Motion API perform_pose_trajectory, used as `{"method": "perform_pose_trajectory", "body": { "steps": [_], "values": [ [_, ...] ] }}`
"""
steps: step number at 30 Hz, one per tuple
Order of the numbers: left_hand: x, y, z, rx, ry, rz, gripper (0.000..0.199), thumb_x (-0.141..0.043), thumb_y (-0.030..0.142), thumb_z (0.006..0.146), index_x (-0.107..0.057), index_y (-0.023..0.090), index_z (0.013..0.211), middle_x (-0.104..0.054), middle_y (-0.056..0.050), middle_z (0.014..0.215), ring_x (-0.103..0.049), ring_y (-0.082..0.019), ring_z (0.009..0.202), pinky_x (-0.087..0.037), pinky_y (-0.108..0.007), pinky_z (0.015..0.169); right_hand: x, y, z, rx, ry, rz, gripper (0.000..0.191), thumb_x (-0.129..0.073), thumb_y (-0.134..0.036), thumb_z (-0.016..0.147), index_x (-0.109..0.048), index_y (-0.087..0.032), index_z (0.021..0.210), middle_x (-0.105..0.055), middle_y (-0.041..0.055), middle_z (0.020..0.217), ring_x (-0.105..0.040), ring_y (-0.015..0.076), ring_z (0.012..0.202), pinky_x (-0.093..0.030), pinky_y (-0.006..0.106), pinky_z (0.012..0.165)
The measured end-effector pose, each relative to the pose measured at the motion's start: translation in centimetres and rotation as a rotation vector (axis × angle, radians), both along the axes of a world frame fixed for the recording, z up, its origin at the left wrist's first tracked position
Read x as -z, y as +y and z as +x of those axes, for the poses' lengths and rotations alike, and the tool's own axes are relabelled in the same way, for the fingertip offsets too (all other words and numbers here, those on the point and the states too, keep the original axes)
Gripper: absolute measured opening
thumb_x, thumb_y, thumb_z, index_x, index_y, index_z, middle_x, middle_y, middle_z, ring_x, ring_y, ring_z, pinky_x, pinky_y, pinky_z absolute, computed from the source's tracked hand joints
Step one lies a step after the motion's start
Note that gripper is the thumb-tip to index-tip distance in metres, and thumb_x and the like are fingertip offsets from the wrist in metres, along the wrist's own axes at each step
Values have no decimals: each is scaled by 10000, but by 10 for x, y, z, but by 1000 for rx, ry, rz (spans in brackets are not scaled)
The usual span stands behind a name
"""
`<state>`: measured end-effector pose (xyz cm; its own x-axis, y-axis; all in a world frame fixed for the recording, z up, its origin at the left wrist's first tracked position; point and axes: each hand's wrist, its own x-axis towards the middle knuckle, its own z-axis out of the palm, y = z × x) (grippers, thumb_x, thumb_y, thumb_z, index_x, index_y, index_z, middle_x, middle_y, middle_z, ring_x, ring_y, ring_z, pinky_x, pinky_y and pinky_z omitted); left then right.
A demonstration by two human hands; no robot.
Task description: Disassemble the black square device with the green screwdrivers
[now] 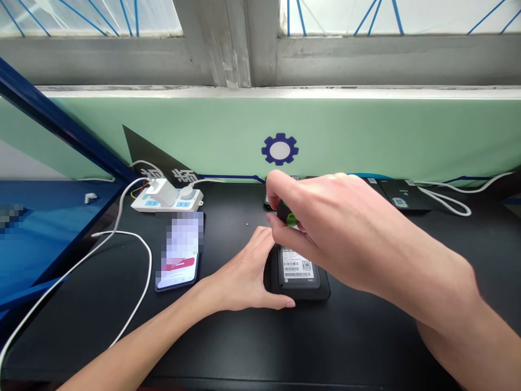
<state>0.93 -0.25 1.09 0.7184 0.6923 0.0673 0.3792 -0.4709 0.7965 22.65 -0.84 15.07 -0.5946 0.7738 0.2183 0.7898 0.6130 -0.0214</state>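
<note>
Head view's up: what could go wrong from here?

Your right hand [334, 233] is closed on a green-and-black tool handle [288, 216], and its tip is hidden behind your fingers. Press down without seeing where that tip lands, and it could skate off and scratch the black case [299, 290]. Your left hand [244, 271] is cupped against the case's left side, with its fingers [283, 302] wrapped toward the near edge, so a skid could catch them too. Your hands are apart, but only just.

Anything loose nearby?

A small pale speck [247, 224] lies on the counter [228, 347] at 10 o'clock from the case. I can't tell what it is, but a careless sleeve could brush it away. Your phone [179, 282] sits at 9 o'clock, within reach of a sideways slip.

How does the case look?

It lies flat in front of you, dark with rounded corners, a white barcode and QR label [295, 263] facing up. It looks undamaged from here.
</note>
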Motion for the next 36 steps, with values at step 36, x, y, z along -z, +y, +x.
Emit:
{"method": "perform_pose_trajectory", "body": {
  "steps": [36],
  "values": [
    [3, 5, 0, 3, -10, 1, 997, -998, 596, 838, -542, 320, 1680, -561, -156, 1720, -572, -494, 1525, -550, -700, 1251, 3, 3, -3, -26, 57, 22, 305, -624, -366, 1155, -449, -239, 939, -511, -72, 676, -307, 121, 552, -253, 344, 538]
  ]
}}
